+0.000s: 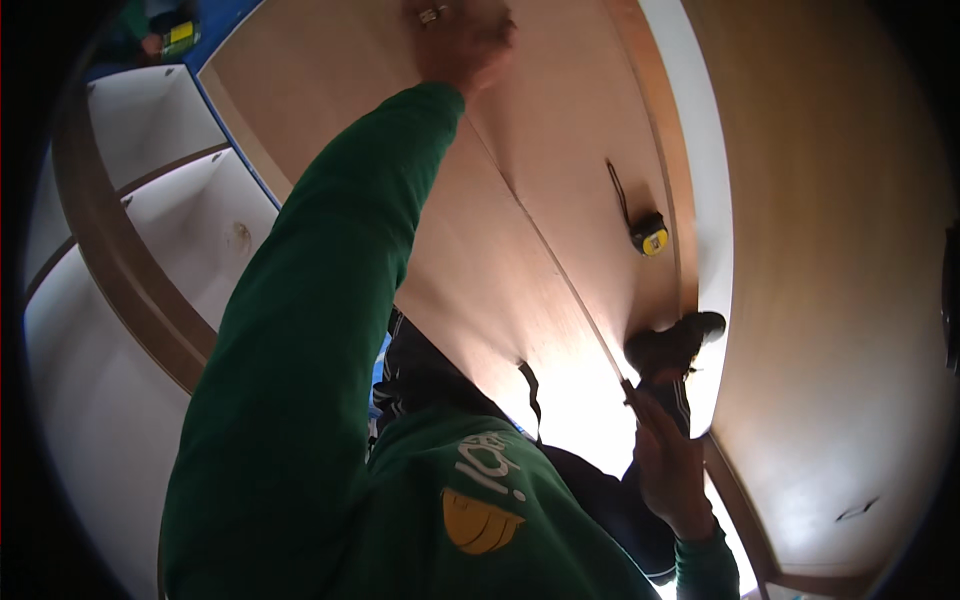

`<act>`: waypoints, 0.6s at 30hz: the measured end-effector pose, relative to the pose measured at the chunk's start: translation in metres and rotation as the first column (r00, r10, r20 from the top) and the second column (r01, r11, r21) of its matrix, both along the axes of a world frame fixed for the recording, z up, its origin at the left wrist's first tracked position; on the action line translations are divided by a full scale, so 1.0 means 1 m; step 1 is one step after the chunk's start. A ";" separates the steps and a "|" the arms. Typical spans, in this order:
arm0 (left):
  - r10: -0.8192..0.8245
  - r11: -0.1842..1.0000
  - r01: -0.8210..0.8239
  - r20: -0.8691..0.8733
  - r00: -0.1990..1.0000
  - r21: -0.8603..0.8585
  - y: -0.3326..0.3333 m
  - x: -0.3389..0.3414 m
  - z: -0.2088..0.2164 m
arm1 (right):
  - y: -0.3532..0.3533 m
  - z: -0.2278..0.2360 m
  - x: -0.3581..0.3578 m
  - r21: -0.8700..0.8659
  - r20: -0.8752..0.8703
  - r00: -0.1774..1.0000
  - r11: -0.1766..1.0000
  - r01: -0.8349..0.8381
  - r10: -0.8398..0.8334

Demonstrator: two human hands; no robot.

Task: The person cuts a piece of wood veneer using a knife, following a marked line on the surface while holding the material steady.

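My left hand (465, 45) reaches to the far end of a light brown wooden panel (470, 260). Its fingers are smeared by motion, and a small light-coloured thing shows beside them. From near that hand a thin straight line, perhaps a strip or cord, runs down the panel toward my right hand (670, 465). There my fingers are pressed together around a small dark piece at the line's near end; what it is stays unclear. A yellow and black tape measure (651, 238) with a dark wrist strap lies on the panel, right of the line.
White shelf compartments (160, 115) with brown edges stand at the left. A tall brown panel (820, 250) rises at the right. My dark shoe (672, 343) rests by the panel's right edge. At the far left corner, part of another person's hand (152, 45) shows.
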State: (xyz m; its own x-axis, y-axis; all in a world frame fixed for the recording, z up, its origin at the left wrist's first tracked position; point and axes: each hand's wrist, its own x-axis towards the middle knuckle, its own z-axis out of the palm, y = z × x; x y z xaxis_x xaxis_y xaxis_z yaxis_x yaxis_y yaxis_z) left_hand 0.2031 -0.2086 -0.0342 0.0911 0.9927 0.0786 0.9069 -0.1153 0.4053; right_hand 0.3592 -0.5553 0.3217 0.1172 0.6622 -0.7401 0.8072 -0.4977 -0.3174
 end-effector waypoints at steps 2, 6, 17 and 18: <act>-0.005 1.000 0.005 -0.025 1.000 0.030 0.001 -0.001 -0.007 | 0.014 -0.063 -0.005 0.051 0.020 0.980 0.979 -0.199 0.199; -0.012 0.999 0.018 -0.140 0.990 0.045 0.007 -0.002 -0.015 | 0.002 -0.152 -0.003 0.086 -0.096 0.993 0.993 0.081 -0.072; 0.020 0.982 0.009 -0.148 0.989 0.189 0.000 -0.002 -0.022 | -0.022 -0.001 0.000 0.009 -0.033 0.998 0.999 0.046 -0.046; 0.011 0.982 0.015 -0.131 0.991 0.189 0.002 -0.002 -0.023 | -0.020 0.007 -0.001 0.021 0.024 0.995 0.995 0.100 -0.101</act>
